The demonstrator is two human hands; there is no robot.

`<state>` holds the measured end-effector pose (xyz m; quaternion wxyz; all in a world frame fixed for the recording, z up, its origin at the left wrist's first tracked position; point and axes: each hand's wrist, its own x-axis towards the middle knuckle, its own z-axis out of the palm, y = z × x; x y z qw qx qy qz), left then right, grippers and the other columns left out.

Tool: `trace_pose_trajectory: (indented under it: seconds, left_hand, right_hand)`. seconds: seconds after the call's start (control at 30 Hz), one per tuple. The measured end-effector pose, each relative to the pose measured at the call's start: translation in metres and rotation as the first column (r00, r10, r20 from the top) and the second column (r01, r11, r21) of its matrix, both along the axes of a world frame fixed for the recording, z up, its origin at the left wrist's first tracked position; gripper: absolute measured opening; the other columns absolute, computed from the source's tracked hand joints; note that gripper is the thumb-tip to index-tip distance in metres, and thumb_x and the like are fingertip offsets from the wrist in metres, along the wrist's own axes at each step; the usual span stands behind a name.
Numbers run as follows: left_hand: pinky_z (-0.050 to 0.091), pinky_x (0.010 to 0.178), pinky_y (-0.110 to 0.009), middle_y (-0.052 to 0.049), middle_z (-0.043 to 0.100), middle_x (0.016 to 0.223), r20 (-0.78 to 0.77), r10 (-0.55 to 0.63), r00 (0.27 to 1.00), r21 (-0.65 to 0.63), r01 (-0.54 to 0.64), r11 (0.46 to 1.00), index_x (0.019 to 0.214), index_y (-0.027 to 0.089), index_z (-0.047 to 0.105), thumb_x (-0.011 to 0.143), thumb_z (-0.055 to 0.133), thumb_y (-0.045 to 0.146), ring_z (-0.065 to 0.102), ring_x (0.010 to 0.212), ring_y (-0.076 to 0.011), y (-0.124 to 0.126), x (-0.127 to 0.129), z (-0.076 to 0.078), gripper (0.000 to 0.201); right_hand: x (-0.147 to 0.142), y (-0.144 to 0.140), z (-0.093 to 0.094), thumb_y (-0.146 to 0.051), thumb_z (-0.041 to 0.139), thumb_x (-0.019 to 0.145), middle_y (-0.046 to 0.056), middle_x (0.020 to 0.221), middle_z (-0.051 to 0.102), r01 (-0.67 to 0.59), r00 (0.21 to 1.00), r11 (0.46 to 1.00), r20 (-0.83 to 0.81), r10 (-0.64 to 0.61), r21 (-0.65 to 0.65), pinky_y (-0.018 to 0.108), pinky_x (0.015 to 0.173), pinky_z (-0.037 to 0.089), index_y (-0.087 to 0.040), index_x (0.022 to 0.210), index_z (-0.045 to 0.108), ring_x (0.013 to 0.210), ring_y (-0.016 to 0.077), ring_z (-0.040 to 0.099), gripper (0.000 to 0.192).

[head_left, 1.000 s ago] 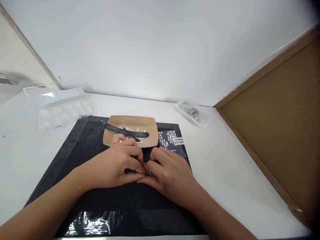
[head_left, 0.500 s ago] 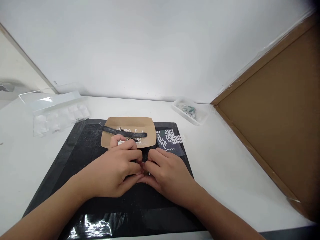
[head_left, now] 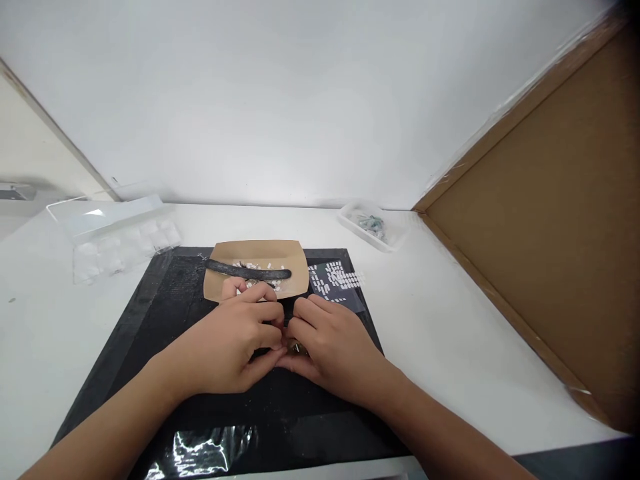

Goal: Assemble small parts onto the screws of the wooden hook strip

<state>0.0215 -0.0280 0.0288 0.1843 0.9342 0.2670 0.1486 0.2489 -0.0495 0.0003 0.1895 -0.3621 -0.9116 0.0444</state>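
My left hand [head_left: 243,340] and my right hand [head_left: 330,347] meet over the middle of the black mat [head_left: 240,417], fingertips pinched together. Between the right thumb and fingers a small shiny gold-coloured piece [head_left: 299,349] peeks out; most of it is hidden, and its kind cannot be made out. The left thumb and forefinger close against the same spot, covering whatever they grip. Just beyond the left hand's knuckles lies a brown paper tray [head_left: 295,252]. A curved black strip [head_left: 250,271] rests across it, above small white bits.
Right of the tray, a dark sheet [head_left: 353,301] carries rows of small white pieces [head_left: 353,280]. A white tray [head_left: 373,227] with greenish items stands at the back. An open clear compartment box [head_left: 117,240] sits at the left. A cardboard panel [head_left: 540,220] borders the right side.
The view has shifted slightly. A little more of the gold-coloured piece shows between the right thumb and fingers; both hands stay pinched together in nearly the same place.
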Motion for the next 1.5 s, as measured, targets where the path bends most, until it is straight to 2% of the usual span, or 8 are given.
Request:
trace_pose_trajectory:
  seconds: [0.23, 0.33, 0.5, 0.63, 0.77, 1.0, 1.17, 1.5]
  left_hand:
    - [0.031, 0.088, -0.047, -0.004, 0.071, 0.096, 0.016, 0.009, 1.000, -0.002, -0.009, 1.000, 0.080, 0.025, 0.077, 0.101, 0.063, 0.028, 0.057, 0.095, -0.0242, 0.000, -0.004, 0.000, 0.025]
    - [0.029, 0.090, -0.048, -0.002, 0.072, 0.096, 0.019, -0.005, 1.000, 0.001, 0.005, 1.000, 0.083, 0.026, 0.077, 0.099, 0.066, 0.025, 0.059, 0.096, -0.0238, 0.002, -0.005, 0.000, 0.020]
    - [0.025, 0.100, -0.051, 0.000, 0.074, 0.108, 0.052, -0.013, 0.999, 0.002, 0.013, 1.000, 0.088, 0.029, 0.079, 0.098, 0.070, 0.028, 0.062, 0.104, -0.0243, 0.007, -0.007, -0.004, 0.013]
    - [0.024, 0.105, -0.053, 0.000, 0.074, 0.111, 0.059, -0.028, 0.998, 0.007, 0.027, 1.000, 0.094, 0.028, 0.077, 0.091, 0.081, 0.035, 0.062, 0.109, -0.0264, 0.008, -0.009, -0.007, 0.009]
    - [0.024, 0.108, -0.053, 0.000, 0.075, 0.108, 0.061, -0.030, 0.998, 0.023, 0.029, 0.999, 0.098, 0.026, 0.074, 0.085, 0.086, 0.037, 0.062, 0.108, -0.0271, 0.007, -0.008, -0.009, 0.020]
    - [0.022, 0.108, -0.050, 0.001, 0.077, 0.104, 0.085, -0.028, 0.996, 0.037, 0.025, 0.999, 0.099, 0.024, 0.073, 0.091, 0.082, 0.027, 0.062, 0.107, -0.0246, 0.006, -0.005, -0.010, 0.012]
    - [0.019, 0.108, -0.050, 0.004, 0.078, 0.097, 0.110, -0.047, 0.993, 0.034, 0.043, 0.998, 0.089, 0.025, 0.075, 0.092, 0.083, 0.027, 0.063, 0.106, -0.0232, 0.006, -0.004, -0.012, 0.009]
    - [0.027, 0.110, -0.051, 0.001, 0.076, 0.091, 0.045, -0.042, 0.998, 0.172, 0.034, 0.985, 0.084, 0.021, 0.072, 0.101, 0.070, 0.025, 0.062, 0.102, -0.0228, -0.001, 0.002, -0.012, 0.018]
  right_hand:
    - [0.009, 0.004, 0.006, -0.072, 0.082, 0.079, 0.003, 0.093, 0.066, -0.011, 0.997, 0.993, -0.075, 0.002, -0.115, 0.034, 0.072, 0.044, -0.020, 0.098, 0.072, 0.086, 0.0217, 0.060, 0.056]
    - [0.015, 0.008, 0.012, -0.065, 0.083, 0.085, 0.003, 0.093, 0.067, 0.019, 0.992, 0.988, -0.122, -0.038, -0.153, 0.033, 0.074, 0.045, -0.020, 0.100, 0.072, 0.087, 0.0204, 0.062, 0.048]
    - [0.031, 0.019, 0.014, -0.036, 0.074, 0.101, 0.003, 0.094, 0.069, 0.125, 0.987, 0.965, -0.067, -0.144, -0.229, 0.030, 0.072, 0.045, -0.021, 0.096, 0.074, 0.089, 0.0189, 0.064, 0.015]
    - [0.037, 0.025, 0.010, -0.029, 0.074, 0.100, 0.002, 0.094, 0.069, 0.095, 0.993, 0.954, -0.044, -0.112, -0.283, 0.029, 0.075, 0.047, -0.023, 0.097, 0.075, 0.092, 0.0190, 0.065, 0.007]
    - [0.034, 0.024, 0.007, -0.029, 0.078, 0.098, 0.003, 0.098, 0.069, 0.047, 0.997, 0.949, -0.041, -0.063, -0.313, 0.031, 0.079, 0.051, -0.024, 0.101, 0.078, 0.096, 0.0204, 0.065, 0.006]
    - [0.030, 0.023, 0.003, -0.029, 0.081, 0.095, 0.004, 0.100, 0.068, 0.036, 0.999, 0.944, -0.014, -0.043, -0.328, 0.033, 0.080, 0.052, -0.023, 0.104, 0.079, 0.097, 0.0211, 0.066, 0.010]
    - [0.030, 0.022, 0.003, -0.026, 0.082, 0.094, 0.004, 0.102, 0.068, 0.044, 0.999, 0.941, -0.008, -0.050, -0.337, 0.031, 0.078, 0.051, -0.023, 0.105, 0.079, 0.096, 0.0204, 0.066, 0.011]
    - [0.029, 0.022, 0.001, -0.024, 0.081, 0.095, 0.004, 0.098, 0.066, 0.034, 0.998, 0.943, -0.038, -0.049, -0.332, 0.032, 0.078, 0.051, -0.021, 0.099, 0.078, 0.095, 0.0206, 0.065, 0.006]
